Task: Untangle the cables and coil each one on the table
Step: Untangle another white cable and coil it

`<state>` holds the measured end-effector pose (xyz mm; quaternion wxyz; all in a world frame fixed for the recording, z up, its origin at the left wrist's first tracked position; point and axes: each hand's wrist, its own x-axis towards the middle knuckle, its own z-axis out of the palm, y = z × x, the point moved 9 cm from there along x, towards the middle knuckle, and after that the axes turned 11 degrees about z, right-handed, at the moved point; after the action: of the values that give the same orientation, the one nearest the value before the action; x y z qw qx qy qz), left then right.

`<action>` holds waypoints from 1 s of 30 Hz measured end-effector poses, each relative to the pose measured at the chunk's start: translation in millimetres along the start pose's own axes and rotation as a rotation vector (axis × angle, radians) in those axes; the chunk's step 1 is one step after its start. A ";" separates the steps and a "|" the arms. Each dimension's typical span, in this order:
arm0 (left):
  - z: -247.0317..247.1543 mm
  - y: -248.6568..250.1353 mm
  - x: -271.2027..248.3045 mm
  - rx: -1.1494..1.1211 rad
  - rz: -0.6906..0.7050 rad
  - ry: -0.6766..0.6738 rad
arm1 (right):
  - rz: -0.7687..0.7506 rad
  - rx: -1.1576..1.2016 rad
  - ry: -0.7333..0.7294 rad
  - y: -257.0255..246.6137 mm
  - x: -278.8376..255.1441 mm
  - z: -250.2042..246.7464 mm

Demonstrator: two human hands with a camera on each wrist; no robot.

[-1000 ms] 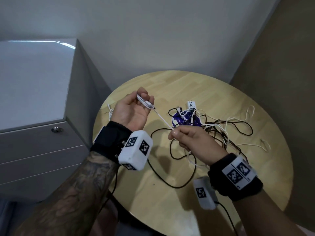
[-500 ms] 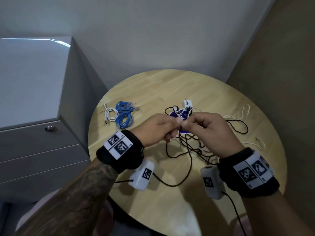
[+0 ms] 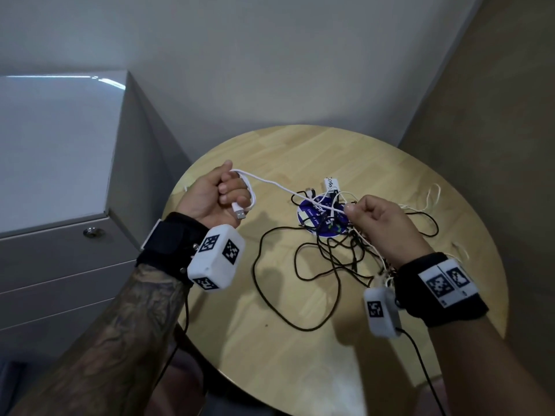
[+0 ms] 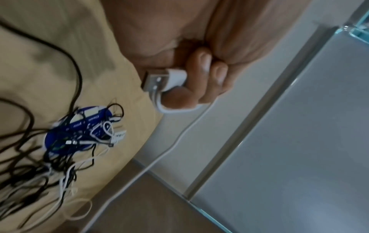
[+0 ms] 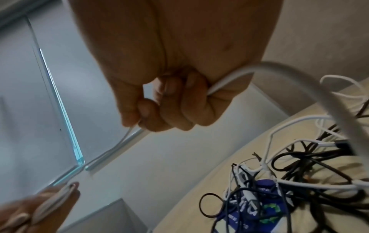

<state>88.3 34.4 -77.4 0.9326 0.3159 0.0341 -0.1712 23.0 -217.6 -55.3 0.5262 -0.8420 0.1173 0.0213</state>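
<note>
A tangle of black and white cables [image 3: 339,244] lies in the middle of the round wooden table [image 3: 270,340], over a blue round sticker [image 3: 319,219]. My left hand [image 3: 231,193] is raised palm up at the table's left side. Its fingers curl round a loop of white cable and its USB plug [image 3: 239,214], also seen in the left wrist view as the USB plug [image 4: 159,79]. The white cable [image 3: 270,183] runs from there to my right hand [image 3: 353,210], which pinches it just above the tangle. In the right wrist view the white cable [image 5: 225,80] passes through that curled hand.
A grey drawer cabinet [image 3: 60,175] with a round lock [image 3: 90,232] stands against the table's left side. A white tag [image 3: 331,185] lies at the far edge of the tangle. Thin white loops [image 3: 432,196] trail towards the table's right rim. Walls close in behind and to the right.
Half a second ago both hands met over the tangle. My left hand has since swung left and turned palm up, drawing the white cable's plug end away from my right hand.
</note>
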 end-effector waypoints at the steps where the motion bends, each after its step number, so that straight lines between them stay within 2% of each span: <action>1: 4.4 -2.6 -2.0 -0.021 -0.016 -0.015 | 0.016 -0.066 0.051 5.5 3.5 -2.7; 3: 13.0 -3.0 -5.4 -0.106 -0.017 -0.029 | 0.028 -0.190 0.104 11.6 5.1 -3.1; 5: 18.1 4.1 -6.8 -0.243 0.035 -0.027 | 0.021 -0.266 0.085 11.6 2.1 6.1; 7: 20.7 13.2 -6.2 -0.327 0.113 -0.042 | 0.023 -0.346 -0.002 11.0 -3.7 26.4; 9: 15.8 20.0 -1.9 -0.268 0.215 -0.037 | -0.002 -0.448 -0.130 8.0 -13.7 55.4; 12: 1.4 22.6 6.4 -0.012 0.370 0.037 | -0.134 -0.440 -0.265 -9.6 -34.6 91.4; 15: 1.6 21.0 3.9 0.373 0.534 0.082 | -0.230 -0.244 -0.319 -35.5 -51.2 94.2; 17: 15.0 15.1 -4.9 0.641 0.620 0.048 | -0.269 -0.118 -0.329 -54.7 -59.4 82.3; 19: 33.9 0.8 -11.0 0.878 0.648 -0.060 | -0.308 -0.001 -0.290 -72.6 -63.4 63.3; 21: 50.1 -23.0 -14.0 1.045 0.571 -0.224 | -0.344 0.094 -0.184 -81.4 -59.7 38.8; 22: 55.9 -37.8 -15.8 1.067 0.488 -0.310 | -0.350 0.122 -0.111 -80.5 -55.1 26.2; 25: 66.9 -75.2 -24.6 0.980 0.191 -0.445 | -0.316 0.131 0.085 -64.2 -36.6 -4.9; 28: 74.4 -88.9 -33.2 0.649 0.019 -0.418 | -0.263 0.033 0.122 -35.0 -17.2 -10.1; 30: 78.7 -85.3 -35.0 0.354 -0.047 -0.391 | -0.241 -0.091 0.046 -17.4 -9.5 2.6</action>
<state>22.8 -65.7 -57.9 0.8475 0.4341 -0.1698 -0.2539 17.8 -206.4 -39.7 0.4834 -0.8732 0.0264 -0.0559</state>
